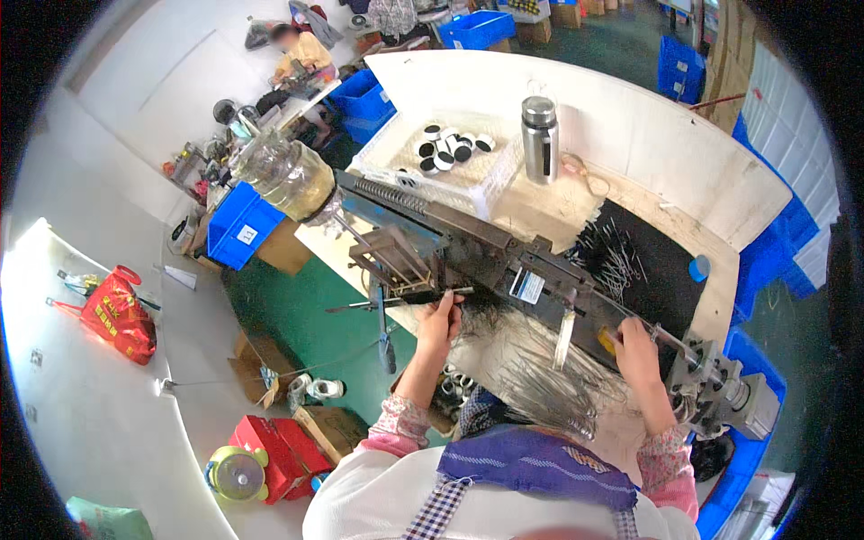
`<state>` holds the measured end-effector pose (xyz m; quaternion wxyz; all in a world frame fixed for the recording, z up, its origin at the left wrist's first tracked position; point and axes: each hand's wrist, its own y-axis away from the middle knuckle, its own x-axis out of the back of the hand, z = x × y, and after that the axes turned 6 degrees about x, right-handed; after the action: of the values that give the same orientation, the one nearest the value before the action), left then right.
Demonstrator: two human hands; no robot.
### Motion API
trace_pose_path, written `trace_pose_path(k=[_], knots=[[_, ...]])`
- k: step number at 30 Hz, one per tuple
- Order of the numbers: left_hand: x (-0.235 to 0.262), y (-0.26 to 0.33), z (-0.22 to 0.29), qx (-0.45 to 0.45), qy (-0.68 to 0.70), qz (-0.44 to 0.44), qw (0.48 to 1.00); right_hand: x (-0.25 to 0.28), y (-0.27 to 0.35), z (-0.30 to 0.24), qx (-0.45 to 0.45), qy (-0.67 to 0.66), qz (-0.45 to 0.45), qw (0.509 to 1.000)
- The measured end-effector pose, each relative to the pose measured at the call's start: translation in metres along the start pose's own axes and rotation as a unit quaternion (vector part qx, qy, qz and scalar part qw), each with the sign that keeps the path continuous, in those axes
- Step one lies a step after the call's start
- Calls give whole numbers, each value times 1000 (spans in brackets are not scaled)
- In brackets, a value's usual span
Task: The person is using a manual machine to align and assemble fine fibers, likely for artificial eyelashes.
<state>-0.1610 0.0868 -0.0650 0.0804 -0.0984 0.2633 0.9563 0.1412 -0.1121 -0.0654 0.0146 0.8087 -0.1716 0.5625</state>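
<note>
My left hand is closed at the near side of a long dark metal machine. Its fingertips meet beside a short metal rod, and what they pinch is too small to tell. Farther right, my right hand has its fingers closed around a small yellow piece, mostly hidden by the fingers. Between the hands lies a heap of thin metal wires on the table's near edge. A pale upright strip stands on the machine above them.
Behind the machine are a white mesh basket with black-and-white round pieces, a steel flask and a black mat with bent metal parts. A clear plastic jar sits at the machine's left end. Far back, a person sits working.
</note>
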Motion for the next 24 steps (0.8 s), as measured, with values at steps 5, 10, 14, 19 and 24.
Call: trace_pose_path(k=[5, 10, 14, 19, 24], knots=[[-47, 41, -26, -172, -8, -6, 985, 56, 45, -18, 35, -154, 5, 987], [-162, 93, -8, -2, -47, -465, 884, 110, 59, -41, -4, -176, 113, 978], [-212, 84, -40, 127, -89, -443, 883, 137, 67, -38, -94, -177, 172, 964], [-212, 62, -44, 150, -14, -380, 913, 143, 95, -20, -175, -198, 209, 942], [-210, 70, -49, 73, 10, -317, 946, 144, 47, -20, -98, -158, 272, 944]])
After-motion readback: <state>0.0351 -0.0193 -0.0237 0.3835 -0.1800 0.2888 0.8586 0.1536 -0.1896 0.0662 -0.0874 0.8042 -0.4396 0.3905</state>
